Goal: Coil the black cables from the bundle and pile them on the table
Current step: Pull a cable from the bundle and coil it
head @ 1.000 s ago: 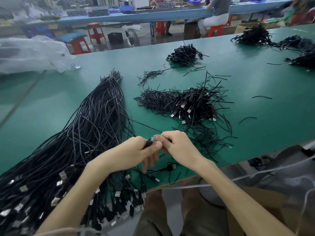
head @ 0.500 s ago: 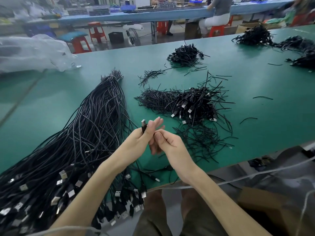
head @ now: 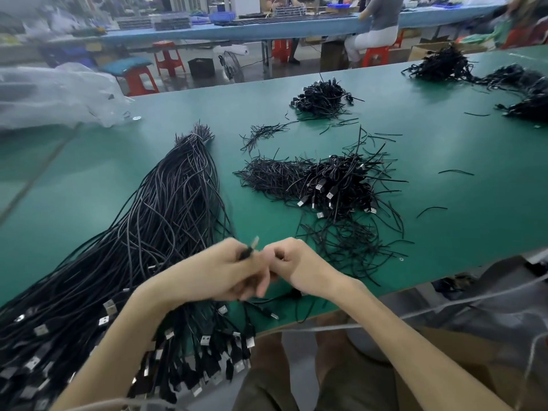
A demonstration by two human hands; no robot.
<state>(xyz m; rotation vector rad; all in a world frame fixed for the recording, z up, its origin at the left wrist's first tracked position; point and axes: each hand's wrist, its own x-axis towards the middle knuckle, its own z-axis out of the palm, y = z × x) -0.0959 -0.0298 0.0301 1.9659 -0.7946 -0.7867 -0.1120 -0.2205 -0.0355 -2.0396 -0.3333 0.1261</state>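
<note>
Left hand (head: 225, 268): clamped on a single black cable (head: 246, 253) with a silver metal plug. The plug end sticks up out of my grip, tilted to the right; motion blur hides the finer finger positions.

Right hand (head: 296, 262): fingers curled tight into the palm, knuckles touching my left hand. Cannot tell whether the cord runs inside this fist.

Both hands are together, just right of the long bundle of straight black cables (head: 142, 232), over its near half. The held cable sits in my left hand, above the bundle's right edge.

The bundle lies on the green table (head: 444, 161), fanning wide towards me. Its plug ends hang over the near edge and its narrow bare-wire tip points away.

Right of the bundle, apart from it: a heap of coiled black cables (head: 335, 179) with silver plugs showing, ringed by loose thin black ties (head: 267, 176).

Beyond the bundle's tip, to the right: a smaller black cable heap (head: 323, 96).

Left of the bundle's tip: a crumpled clear plastic bag (head: 59, 93).
</note>
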